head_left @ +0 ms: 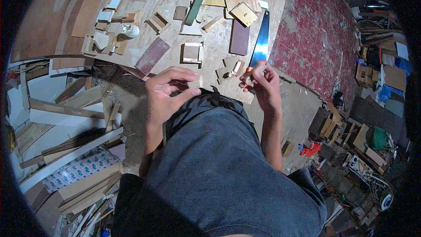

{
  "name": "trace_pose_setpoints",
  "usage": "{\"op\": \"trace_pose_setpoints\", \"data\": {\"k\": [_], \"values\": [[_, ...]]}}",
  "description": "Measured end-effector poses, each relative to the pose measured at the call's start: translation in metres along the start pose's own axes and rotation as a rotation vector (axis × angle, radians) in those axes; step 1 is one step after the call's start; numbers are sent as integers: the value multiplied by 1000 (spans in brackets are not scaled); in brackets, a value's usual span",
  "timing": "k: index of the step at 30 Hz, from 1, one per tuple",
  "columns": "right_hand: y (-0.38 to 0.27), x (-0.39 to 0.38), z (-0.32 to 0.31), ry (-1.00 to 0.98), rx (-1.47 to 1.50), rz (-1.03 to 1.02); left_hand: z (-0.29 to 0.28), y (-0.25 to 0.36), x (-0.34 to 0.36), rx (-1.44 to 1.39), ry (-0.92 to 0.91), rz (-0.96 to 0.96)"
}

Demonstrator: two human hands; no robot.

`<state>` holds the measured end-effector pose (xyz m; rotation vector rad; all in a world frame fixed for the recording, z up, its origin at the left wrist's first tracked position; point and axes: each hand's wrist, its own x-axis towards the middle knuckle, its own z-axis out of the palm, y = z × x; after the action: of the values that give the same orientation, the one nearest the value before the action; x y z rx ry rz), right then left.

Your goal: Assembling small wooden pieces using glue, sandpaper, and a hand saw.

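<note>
Over the near edge of the workbench [210, 72], my left hand [164, 94] curls with thumb and fingertips around a small pale piece of wood [201, 81], blurred against the bench top. My right hand [265, 81] is closed in a pinch on a small wooden block [249, 79]; its fingers cover part of the block. Just beyond that hand lies a handsaw [262, 39], its orange handle mostly hidden. Between my hands, small wood scraps [228, 68] rest on the bench. A little wooden box frame [193, 53] sits farther in.
Dark red boards [152, 56], an open wooden box [158, 22], a glass jar [130, 30] and a long green strip [199, 0] lie across the bench. Stacked offcuts [70, 109] crowd the floor at left. Cluttered tools and a red cloth [311, 149] are at right.
</note>
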<state>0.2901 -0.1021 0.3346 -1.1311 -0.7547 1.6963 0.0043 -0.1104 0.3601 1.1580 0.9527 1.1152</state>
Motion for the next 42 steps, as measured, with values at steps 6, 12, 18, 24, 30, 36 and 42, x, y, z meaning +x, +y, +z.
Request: {"op": "trace_pose_setpoints", "data": {"k": [6,12,18,24,30,36,42], "values": [[84,56,-89,313,-357,148,-28,-4,-6,86,251,-110],[85,68,-103,224,-396,129,-39,-8,-8,64,326,-130],[84,81,-129,408,-548,209,-32,-17,1,27,290,-171],[98,78,-154,438,-492,223,-32,-14,17,41,267,-181],[47,55,-81,147,-326,44,-21,-15,23,43,196,-185],[-8,37,2,-90,-447,-227,15,-4,41,25,88,-203],[-26,24,28,-155,-491,-360,24,4,43,-129,0,-166]]}}
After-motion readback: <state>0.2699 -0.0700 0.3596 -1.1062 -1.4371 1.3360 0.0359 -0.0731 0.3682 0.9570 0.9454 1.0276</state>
